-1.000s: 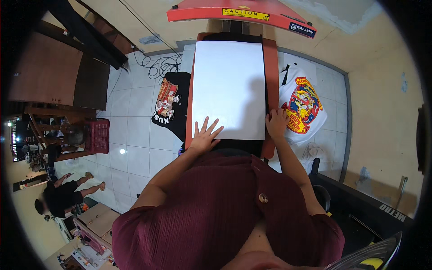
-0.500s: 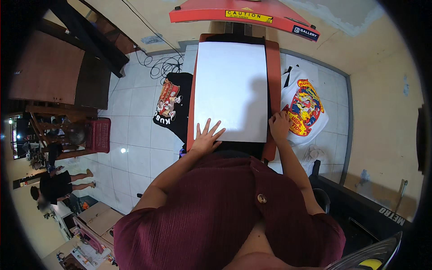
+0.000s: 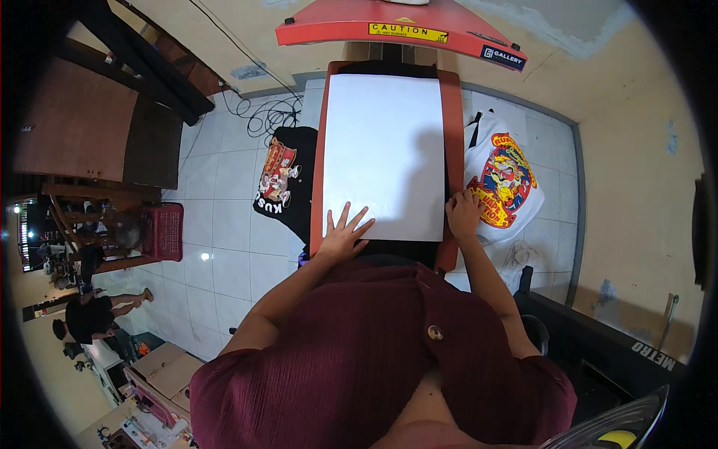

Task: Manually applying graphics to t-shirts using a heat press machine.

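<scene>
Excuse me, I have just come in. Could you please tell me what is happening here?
A person's left hand lies with an open grip on the near left corner of a white sheet. The right hand is at the right edge of the orange-red bed; its exact grip is unclear. Black material shows beneath the sheet. A red press head stands beyond the bed. Printed black and white fabric flank it.
</scene>
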